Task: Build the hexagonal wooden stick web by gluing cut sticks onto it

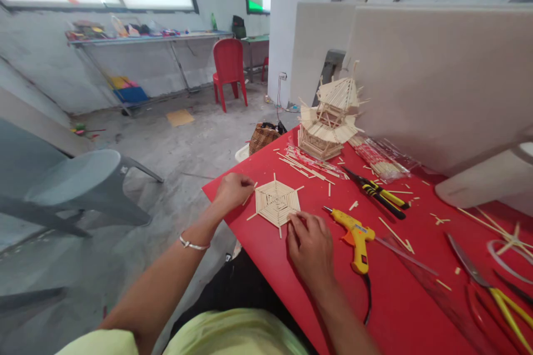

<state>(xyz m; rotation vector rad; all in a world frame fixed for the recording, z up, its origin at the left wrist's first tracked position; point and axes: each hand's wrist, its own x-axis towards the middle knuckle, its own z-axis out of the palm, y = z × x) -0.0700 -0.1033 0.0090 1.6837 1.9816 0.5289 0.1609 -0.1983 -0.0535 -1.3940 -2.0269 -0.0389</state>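
A flat hexagonal panel of thin wooden sticks point(270, 208) lies near the table's left edge, with stick ends poking out at its corners. My left hand point(233, 191) is closed in a pinch at the panel's upper left, on a thin wooden stick point(246, 201) partly hidden by the fingers. At the lower right side my right hand point(311, 244) has thumb and fingertips closed on the panel's edge. A yellow hot glue gun point(352, 231) lies just right of that hand, its nozzle pointing toward the panel.
On the red table point(266, 266) stands a tiered stick model of a tower point(328, 122). Nearby are loose sticks point(306, 167), a plastic packet of sticks point(381, 160), yellow-black pliers point(377, 194) and scissors point(474, 266). A grey stool point(83, 177) stands to the left.
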